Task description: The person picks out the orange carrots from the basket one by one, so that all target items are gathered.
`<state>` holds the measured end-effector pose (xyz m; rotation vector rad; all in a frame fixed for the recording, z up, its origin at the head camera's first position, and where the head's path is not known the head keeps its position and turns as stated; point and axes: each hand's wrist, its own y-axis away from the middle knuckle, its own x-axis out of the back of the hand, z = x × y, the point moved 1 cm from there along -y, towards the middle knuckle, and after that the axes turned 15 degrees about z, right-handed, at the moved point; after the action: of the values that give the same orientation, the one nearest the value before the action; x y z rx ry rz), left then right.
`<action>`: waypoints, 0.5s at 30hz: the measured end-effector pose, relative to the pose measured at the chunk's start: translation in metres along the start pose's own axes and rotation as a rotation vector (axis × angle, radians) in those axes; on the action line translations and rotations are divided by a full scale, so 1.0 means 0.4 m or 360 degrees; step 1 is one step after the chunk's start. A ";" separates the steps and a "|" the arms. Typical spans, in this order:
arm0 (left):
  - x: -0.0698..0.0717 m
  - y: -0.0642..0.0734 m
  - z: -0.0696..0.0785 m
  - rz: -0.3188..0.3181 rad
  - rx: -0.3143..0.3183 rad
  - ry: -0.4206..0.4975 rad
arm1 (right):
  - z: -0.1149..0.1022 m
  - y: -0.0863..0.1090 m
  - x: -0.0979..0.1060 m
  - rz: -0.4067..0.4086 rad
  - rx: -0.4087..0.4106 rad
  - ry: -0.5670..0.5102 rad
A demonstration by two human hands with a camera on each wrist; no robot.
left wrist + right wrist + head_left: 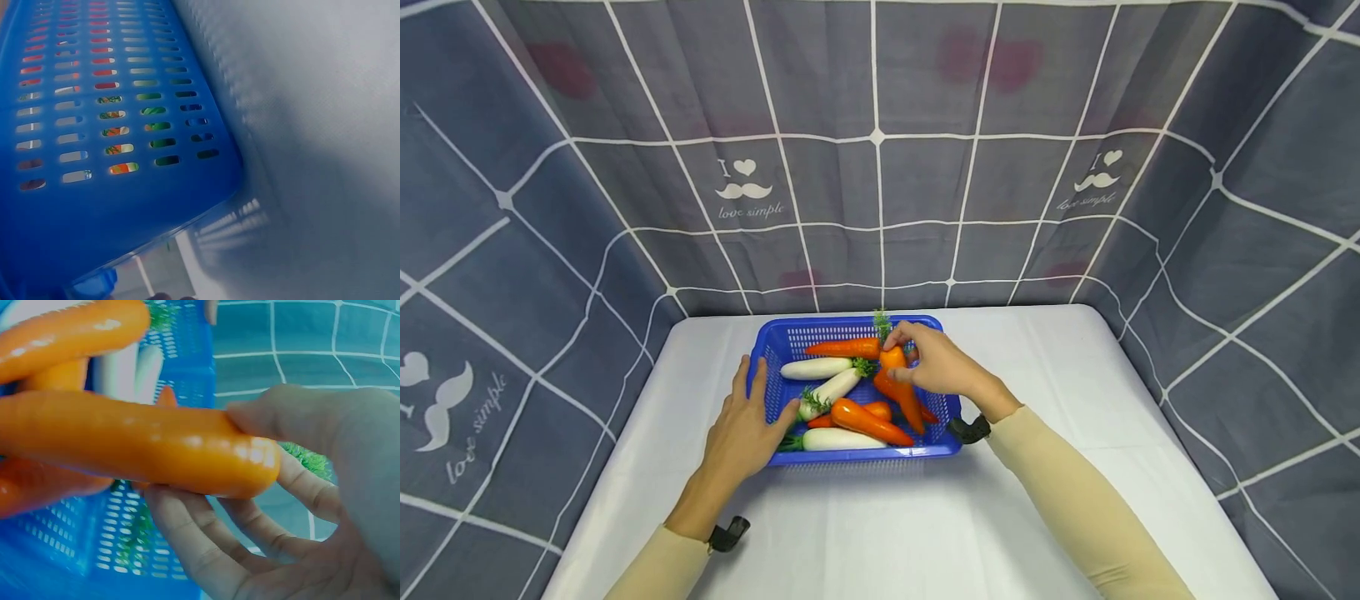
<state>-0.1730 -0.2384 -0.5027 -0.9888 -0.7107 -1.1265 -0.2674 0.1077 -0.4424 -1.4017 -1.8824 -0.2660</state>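
A blue plastic basket of toy-like vegetables stands on a white-covered table. My right hand reaches in over its right side and holds an orange carrot by its thick end, thumb on one side and fingers on the other; the right wrist view shows this carrot close up. My left hand lies at the basket's left side, fingers extended along the rim and thumb over the front left corner. In the left wrist view the basket wall fills much of the frame, with only fingertips showing at the bottom.
Other carrots lie in the basket, one along the back and one near the front. White radishes with green tops lie among them. A grey checked curtain encloses the white tabletop at the back and sides.
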 end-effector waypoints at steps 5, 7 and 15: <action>0.008 0.002 0.001 -0.0001 0.0009 0.0002 | 0.015 -0.010 0.039 0.0093 -0.0047 -0.0042; 0.011 0.003 0.001 -0.0002 0.0012 0.0007 | 0.022 -0.012 0.055 0.0105 -0.0071 -0.0065; 0.007 0.004 0.011 -0.0019 0.0030 0.0020 | 0.067 0.004 0.116 0.0117 -0.0241 -0.0232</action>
<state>-0.1706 -0.2355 -0.4990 -0.9618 -0.7171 -1.1338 -0.2830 0.1575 -0.4300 -1.6271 -1.9571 -0.2821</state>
